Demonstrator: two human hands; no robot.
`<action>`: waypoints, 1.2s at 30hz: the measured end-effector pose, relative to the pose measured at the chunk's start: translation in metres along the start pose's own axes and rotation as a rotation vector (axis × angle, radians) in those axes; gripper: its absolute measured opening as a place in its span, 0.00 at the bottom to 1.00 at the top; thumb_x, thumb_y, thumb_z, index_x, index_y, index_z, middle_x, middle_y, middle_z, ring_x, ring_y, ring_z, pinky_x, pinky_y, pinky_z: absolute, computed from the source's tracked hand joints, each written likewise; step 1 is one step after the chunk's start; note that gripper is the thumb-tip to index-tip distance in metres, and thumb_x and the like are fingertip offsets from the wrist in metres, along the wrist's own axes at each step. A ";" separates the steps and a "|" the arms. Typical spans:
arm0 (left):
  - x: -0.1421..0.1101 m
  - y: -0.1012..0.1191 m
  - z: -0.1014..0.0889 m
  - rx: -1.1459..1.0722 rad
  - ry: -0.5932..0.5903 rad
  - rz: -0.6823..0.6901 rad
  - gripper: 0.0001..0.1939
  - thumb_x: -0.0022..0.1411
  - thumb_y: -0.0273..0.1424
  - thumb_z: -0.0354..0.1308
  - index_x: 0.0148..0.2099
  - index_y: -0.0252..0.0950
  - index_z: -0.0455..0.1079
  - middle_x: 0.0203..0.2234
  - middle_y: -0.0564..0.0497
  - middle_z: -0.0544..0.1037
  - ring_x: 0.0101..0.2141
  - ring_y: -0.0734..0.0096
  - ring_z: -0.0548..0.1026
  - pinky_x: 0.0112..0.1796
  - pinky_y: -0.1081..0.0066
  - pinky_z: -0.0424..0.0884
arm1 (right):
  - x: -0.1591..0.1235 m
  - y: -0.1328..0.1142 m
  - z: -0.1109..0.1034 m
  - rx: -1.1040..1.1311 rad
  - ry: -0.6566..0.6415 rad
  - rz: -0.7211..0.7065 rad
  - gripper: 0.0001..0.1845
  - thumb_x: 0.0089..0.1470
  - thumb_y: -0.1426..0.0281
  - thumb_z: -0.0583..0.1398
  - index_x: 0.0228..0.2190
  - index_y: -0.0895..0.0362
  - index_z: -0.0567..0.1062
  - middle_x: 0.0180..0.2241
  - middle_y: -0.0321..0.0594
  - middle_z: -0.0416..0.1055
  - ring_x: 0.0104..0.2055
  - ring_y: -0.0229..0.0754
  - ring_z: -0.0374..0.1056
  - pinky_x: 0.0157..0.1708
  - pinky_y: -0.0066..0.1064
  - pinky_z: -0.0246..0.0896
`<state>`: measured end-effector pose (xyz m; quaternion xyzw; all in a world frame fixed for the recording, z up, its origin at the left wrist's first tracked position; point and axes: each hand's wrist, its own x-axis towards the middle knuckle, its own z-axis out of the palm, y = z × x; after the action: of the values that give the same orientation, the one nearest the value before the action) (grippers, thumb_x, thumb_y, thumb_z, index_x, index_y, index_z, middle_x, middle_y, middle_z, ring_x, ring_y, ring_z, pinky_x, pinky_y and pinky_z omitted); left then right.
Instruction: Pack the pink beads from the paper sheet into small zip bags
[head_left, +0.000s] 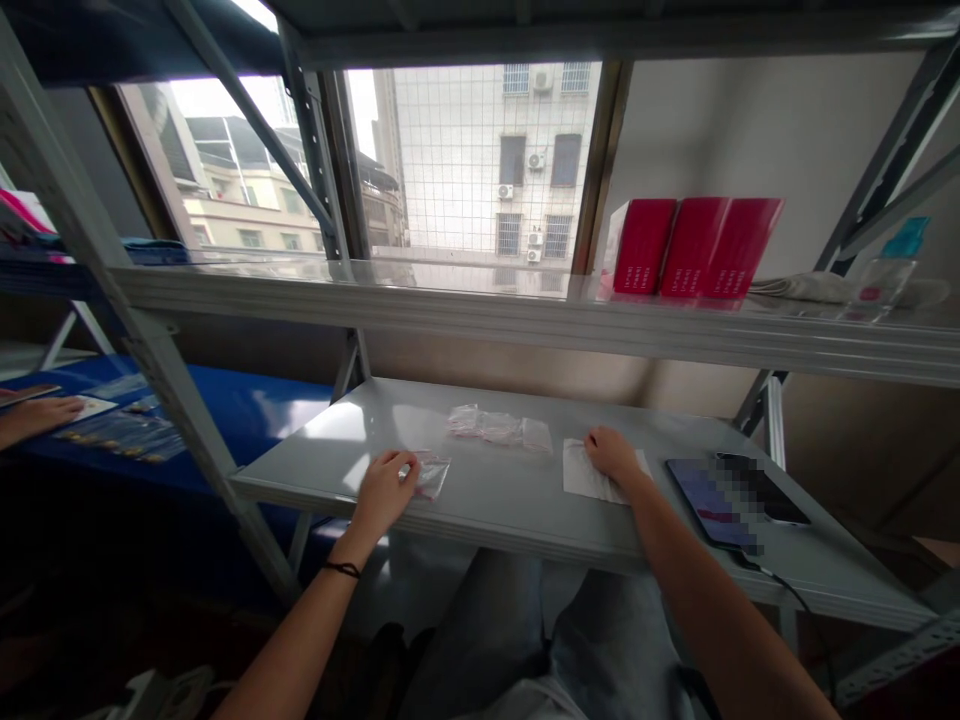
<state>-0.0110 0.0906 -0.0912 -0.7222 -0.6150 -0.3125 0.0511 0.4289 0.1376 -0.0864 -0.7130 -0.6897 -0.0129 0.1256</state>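
Note:
My left hand is at the front of the grey shelf table, its thumb and fingers pinched at the left edge of a small clear plastic bag. Something pinkish shows in that bag, too small to name. Farther right, my right hand rests with curled fingers over a white sheet, which looks like paper or thin cloth. What those fingers hold, if anything, is hidden. Between and beyond my hands lies a row of several small clear bags with pale pink contents.
A tablet and a phone lie at right, with a cable over the front edge. Overhead, a shelf bears red boxes and a spray bottle. Another person's hand is over the blue table.

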 end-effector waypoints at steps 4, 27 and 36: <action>-0.008 0.014 -0.013 -0.202 0.245 -0.012 0.14 0.70 0.37 0.50 0.42 0.37 0.74 0.41 0.43 0.80 0.43 0.55 0.77 0.45 0.61 0.73 | -0.007 -0.006 -0.019 0.091 0.119 -0.026 0.17 0.68 0.70 0.53 0.34 0.60 0.80 0.40 0.53 0.78 0.47 0.51 0.72 0.46 0.36 0.61; -0.154 0.136 0.020 -1.296 -0.898 -0.228 0.23 0.62 0.52 0.63 0.33 0.36 0.69 0.25 0.55 0.68 0.27 0.73 0.64 0.28 0.75 0.58 | -0.269 -0.087 0.042 1.225 -0.208 -0.187 0.18 0.62 0.54 0.63 0.34 0.57 0.78 0.32 0.37 0.73 0.35 0.41 0.67 0.37 0.30 0.58; -0.154 0.126 0.034 -1.229 -0.943 -0.269 0.20 0.61 0.50 0.62 0.34 0.37 0.68 0.24 0.55 0.68 0.26 0.71 0.65 0.26 0.74 0.59 | -0.268 -0.096 0.051 1.509 -0.484 -0.056 0.26 0.52 0.46 0.67 0.27 0.57 0.77 0.23 0.32 0.64 0.27 0.36 0.56 0.30 0.28 0.50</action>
<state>0.1107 -0.0562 -0.1581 -0.5969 -0.3708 -0.2608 -0.6619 0.3138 -0.1134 -0.1715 -0.4008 -0.5379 0.6105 0.4212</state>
